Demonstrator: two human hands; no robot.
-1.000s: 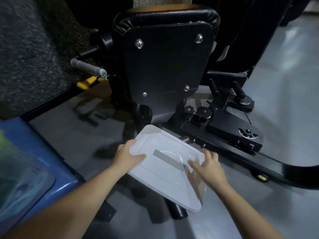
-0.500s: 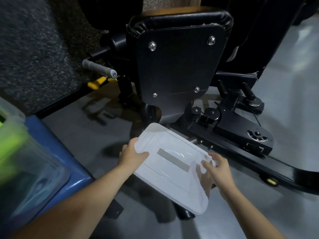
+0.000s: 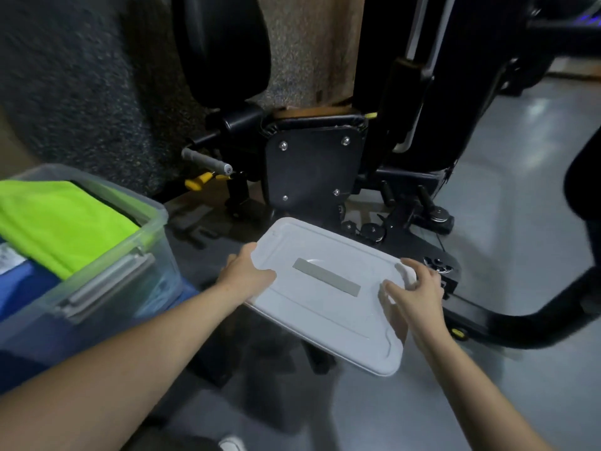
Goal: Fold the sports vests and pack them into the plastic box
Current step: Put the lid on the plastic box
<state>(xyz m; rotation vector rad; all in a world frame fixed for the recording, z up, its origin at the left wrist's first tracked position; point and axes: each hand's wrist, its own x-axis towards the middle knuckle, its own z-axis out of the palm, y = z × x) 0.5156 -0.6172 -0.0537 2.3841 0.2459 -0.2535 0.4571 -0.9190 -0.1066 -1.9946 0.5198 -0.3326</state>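
Both hands (image 3: pixel 328 284) grip the white lid (image 3: pixel 325 294) beside the plastic box (image 3: pixel 107 255).

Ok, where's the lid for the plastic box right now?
The white lid is held over the floor at centre frame between both hands, right of the open plastic box and before the black gym machine.

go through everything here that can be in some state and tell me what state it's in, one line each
Lid: off the box, held tilted in the air by both hands.
Box: open, no lid on, latch hanging at its side.
Green vest: folded, lying inside the box.
Left hand: gripping the lid's left edge, thumb on top.
Right hand: gripping the lid's right edge, fingers curled over it.
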